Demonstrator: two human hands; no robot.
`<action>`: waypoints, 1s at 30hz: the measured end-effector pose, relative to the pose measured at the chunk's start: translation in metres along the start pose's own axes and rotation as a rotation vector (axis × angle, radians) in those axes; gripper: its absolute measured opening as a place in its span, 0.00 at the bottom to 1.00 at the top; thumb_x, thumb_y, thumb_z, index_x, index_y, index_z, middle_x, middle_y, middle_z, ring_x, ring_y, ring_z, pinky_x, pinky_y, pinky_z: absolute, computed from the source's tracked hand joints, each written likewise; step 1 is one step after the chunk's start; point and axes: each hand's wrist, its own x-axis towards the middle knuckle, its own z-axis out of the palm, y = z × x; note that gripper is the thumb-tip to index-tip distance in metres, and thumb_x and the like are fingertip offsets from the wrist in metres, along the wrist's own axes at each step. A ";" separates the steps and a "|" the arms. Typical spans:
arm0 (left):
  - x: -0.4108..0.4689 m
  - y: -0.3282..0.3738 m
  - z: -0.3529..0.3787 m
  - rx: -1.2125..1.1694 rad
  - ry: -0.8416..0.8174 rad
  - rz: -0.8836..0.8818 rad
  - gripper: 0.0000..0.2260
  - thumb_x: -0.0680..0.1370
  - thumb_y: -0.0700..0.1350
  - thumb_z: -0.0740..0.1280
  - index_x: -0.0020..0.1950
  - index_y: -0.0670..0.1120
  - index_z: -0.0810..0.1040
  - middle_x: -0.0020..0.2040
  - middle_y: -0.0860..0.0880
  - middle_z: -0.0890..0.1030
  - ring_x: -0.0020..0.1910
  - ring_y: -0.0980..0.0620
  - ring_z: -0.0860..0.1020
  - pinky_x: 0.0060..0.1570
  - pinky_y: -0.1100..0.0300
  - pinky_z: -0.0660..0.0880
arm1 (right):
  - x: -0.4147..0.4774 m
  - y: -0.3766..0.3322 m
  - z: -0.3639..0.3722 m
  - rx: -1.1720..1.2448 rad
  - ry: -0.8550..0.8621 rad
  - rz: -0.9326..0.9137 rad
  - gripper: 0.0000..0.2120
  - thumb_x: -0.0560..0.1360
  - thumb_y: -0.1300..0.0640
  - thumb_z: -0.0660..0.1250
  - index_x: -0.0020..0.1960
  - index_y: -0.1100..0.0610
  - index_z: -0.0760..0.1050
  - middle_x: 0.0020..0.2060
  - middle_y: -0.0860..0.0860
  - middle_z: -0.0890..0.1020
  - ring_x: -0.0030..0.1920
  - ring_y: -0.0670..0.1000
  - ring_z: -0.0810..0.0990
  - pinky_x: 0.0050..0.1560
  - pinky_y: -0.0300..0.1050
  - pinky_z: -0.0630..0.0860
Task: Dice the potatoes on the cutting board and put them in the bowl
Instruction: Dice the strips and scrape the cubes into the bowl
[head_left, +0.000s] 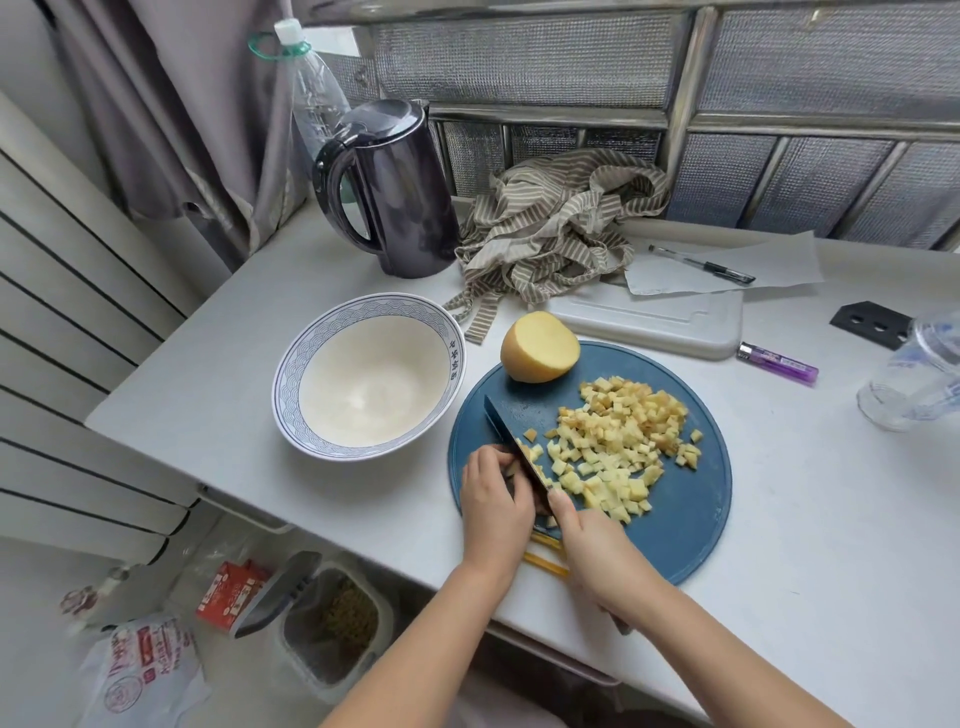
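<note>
Both hands meet at the near left of the round blue cutting board (691, 499); the left hand (493, 499) curls over a mostly hidden potato piece (512, 469) beside the knife (511, 436); the right hand (597, 556) grips its handle; diced potato (613, 441) lies heaped right of the blade; a half potato (540, 348) sits at the board's far edge; the bowl (298, 364) stands just left.

Cutting board (675, 519) seen dark blue. Potato dice (618, 441) noted pale yellow, some browned at far side. Potato half (540, 348) yellow. Bowl (291, 374) coloured cream inside, rim banded with blue wave pattern on white. Knife blade (506, 432) black. Kettle (400, 197) glossy dark purple. Cloth (550, 228) striped beige and white. Lighter (777, 362) purple. Bench (805, 519) white.
</note>
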 end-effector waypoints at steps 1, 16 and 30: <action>0.000 0.001 0.000 0.007 -0.002 0.003 0.06 0.76 0.39 0.65 0.47 0.48 0.69 0.46 0.52 0.73 0.47 0.54 0.71 0.47 0.70 0.64 | 0.004 -0.004 0.000 0.012 -0.001 -0.007 0.31 0.83 0.40 0.45 0.31 0.56 0.69 0.28 0.51 0.73 0.31 0.50 0.73 0.40 0.46 0.71; 0.001 -0.002 -0.034 0.061 -0.400 0.040 0.26 0.71 0.52 0.74 0.64 0.49 0.66 0.56 0.56 0.67 0.57 0.59 0.67 0.57 0.72 0.63 | 0.027 -0.011 -0.028 0.255 -0.187 0.132 0.28 0.81 0.37 0.49 0.34 0.57 0.66 0.20 0.49 0.68 0.19 0.49 0.65 0.23 0.39 0.64; -0.001 0.001 -0.034 0.122 -0.276 0.115 0.23 0.75 0.51 0.71 0.66 0.48 0.67 0.59 0.56 0.65 0.61 0.59 0.65 0.64 0.67 0.62 | 0.012 -0.007 -0.074 0.357 -0.247 0.110 0.27 0.79 0.33 0.51 0.36 0.55 0.64 0.24 0.50 0.66 0.22 0.49 0.63 0.23 0.39 0.62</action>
